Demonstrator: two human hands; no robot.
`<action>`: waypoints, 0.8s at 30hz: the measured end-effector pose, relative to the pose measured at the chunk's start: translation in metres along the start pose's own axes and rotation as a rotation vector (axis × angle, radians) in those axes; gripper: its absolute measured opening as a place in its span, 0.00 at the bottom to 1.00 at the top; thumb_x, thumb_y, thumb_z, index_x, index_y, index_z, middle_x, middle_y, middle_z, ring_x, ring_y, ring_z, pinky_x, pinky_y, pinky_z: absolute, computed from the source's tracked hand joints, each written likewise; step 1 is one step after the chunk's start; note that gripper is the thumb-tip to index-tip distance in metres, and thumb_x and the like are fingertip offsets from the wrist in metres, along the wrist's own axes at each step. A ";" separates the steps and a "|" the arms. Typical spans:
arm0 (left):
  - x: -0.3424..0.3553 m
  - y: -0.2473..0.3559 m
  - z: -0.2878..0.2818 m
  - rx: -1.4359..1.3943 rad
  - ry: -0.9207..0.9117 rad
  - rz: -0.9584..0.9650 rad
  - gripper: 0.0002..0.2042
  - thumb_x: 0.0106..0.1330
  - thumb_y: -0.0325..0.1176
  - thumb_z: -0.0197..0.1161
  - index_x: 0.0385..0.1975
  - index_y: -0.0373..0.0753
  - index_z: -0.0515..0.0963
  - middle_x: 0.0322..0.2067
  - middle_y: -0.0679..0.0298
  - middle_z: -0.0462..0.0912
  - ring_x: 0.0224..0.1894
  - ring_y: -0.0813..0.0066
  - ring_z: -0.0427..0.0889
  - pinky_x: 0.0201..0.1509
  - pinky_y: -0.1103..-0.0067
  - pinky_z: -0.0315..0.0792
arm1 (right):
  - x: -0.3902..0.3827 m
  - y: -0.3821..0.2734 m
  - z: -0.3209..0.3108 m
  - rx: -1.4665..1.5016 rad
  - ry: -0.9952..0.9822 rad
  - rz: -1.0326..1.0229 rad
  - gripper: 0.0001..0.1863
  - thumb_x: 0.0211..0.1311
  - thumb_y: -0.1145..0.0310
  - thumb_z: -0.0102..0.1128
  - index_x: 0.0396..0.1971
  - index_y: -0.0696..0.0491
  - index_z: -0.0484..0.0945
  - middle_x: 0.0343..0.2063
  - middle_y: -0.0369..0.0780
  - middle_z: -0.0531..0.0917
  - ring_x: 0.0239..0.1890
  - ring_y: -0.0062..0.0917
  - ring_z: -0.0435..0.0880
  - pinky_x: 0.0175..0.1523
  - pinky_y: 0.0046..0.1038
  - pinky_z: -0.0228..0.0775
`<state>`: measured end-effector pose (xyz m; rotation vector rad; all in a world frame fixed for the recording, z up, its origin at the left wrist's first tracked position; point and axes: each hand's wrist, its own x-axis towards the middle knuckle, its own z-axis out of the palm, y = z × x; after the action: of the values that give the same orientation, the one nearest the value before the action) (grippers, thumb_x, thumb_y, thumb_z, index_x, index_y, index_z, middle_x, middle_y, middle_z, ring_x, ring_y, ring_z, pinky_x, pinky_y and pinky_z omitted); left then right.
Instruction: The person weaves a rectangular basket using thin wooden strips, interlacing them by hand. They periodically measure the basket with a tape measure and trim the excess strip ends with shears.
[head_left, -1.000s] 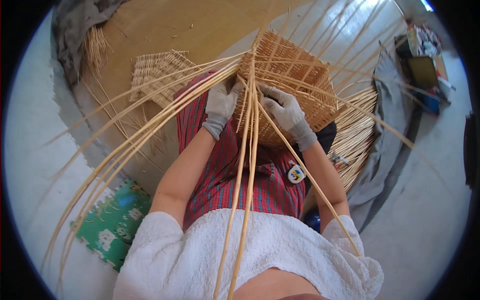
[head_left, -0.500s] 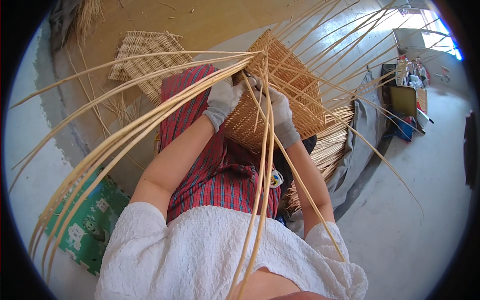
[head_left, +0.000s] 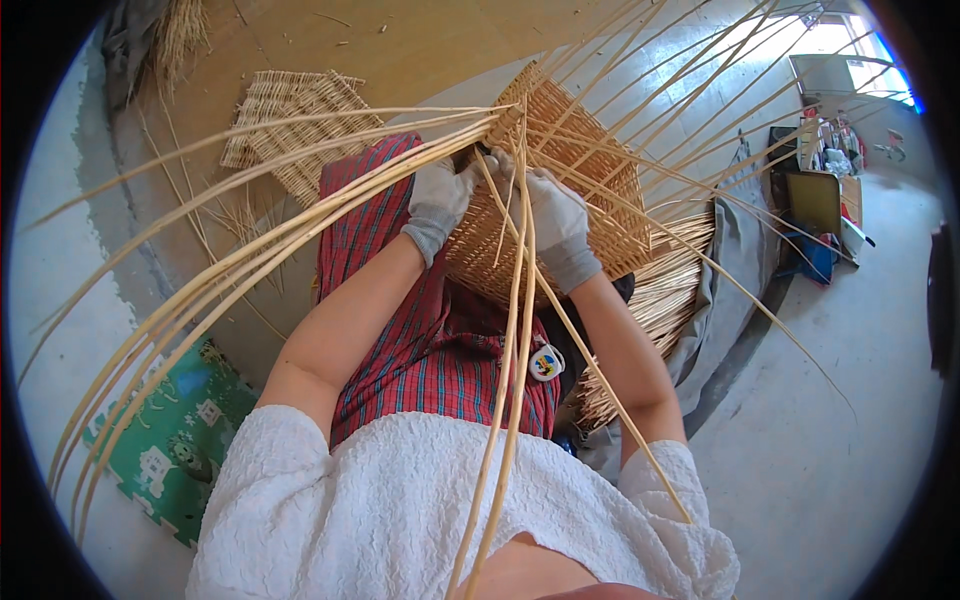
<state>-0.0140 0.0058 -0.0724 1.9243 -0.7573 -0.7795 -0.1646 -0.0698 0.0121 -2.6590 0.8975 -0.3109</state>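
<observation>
A half-woven wicker basket point(head_left: 600, 195) leans over my lap, its long loose rods point(head_left: 310, 215) fanning out to the left, right and toward me. My left hand point(head_left: 440, 195), in a pale work glove, is closed at the basket's near edge, its fingertips at the upper end of a rod point(head_left: 600, 375) that slants down to the right. Something dark shows just above those fingertips, too small to name. My right hand point(head_left: 560, 215), gloved too, is closed against the basket's woven side, just right of the upright rods. Rods partly cover its fingertips, and what they hold is hidden.
Two woven panels point(head_left: 300, 125) lie on the floor at the far left. A bundle of cut rods point(head_left: 665, 300) rests on a grey cloth point(head_left: 735, 240) to the right. Left of me lies a green foam mat point(head_left: 175, 440). Bags and boxes point(head_left: 815, 205) stand far right.
My right hand has shifted slightly, and the dark tool-like thing seen between my hands earlier no longer shows there. The rods hanging toward me have swung a little left.
</observation>
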 end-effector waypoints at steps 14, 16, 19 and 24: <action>-0.001 -0.012 0.031 -0.504 0.187 0.070 0.21 0.62 0.30 0.75 0.55 0.32 0.81 0.46 0.49 0.89 0.48 0.62 0.89 0.54 0.72 0.79 | 0.026 -0.011 -0.053 -0.145 -0.156 -0.054 0.16 0.71 0.58 0.56 0.54 0.39 0.85 0.33 0.43 0.87 0.35 0.39 0.89 0.39 0.40 0.82; -0.001 -0.015 0.036 -0.469 0.247 0.224 0.21 0.62 0.29 0.75 0.55 0.33 0.81 0.46 0.49 0.88 0.48 0.58 0.88 0.54 0.70 0.79 | 0.000 -0.015 -0.063 0.015 -0.234 -0.004 0.22 0.72 0.60 0.55 0.64 0.39 0.78 0.43 0.46 0.88 0.43 0.42 0.88 0.48 0.41 0.80; -0.003 0.000 0.027 -0.388 0.273 0.386 0.21 0.62 0.29 0.74 0.55 0.33 0.81 0.46 0.48 0.87 0.48 0.54 0.88 0.53 0.67 0.79 | -0.073 -0.013 -0.078 0.123 -0.116 0.201 0.26 0.71 0.64 0.55 0.68 0.42 0.73 0.48 0.49 0.86 0.49 0.46 0.86 0.54 0.43 0.78; -0.004 0.000 0.017 -0.228 0.341 0.489 0.19 0.63 0.28 0.72 0.54 0.35 0.82 0.47 0.47 0.87 0.49 0.47 0.85 0.55 0.64 0.77 | -0.183 0.022 -0.070 -0.120 -0.264 0.399 0.31 0.65 0.71 0.62 0.70 0.48 0.71 0.61 0.50 0.80 0.61 0.44 0.81 0.62 0.40 0.75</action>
<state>-0.0295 0.0003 -0.0788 1.5222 -0.8367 -0.2171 -0.3401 0.0109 0.0506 -2.4651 1.3533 0.1884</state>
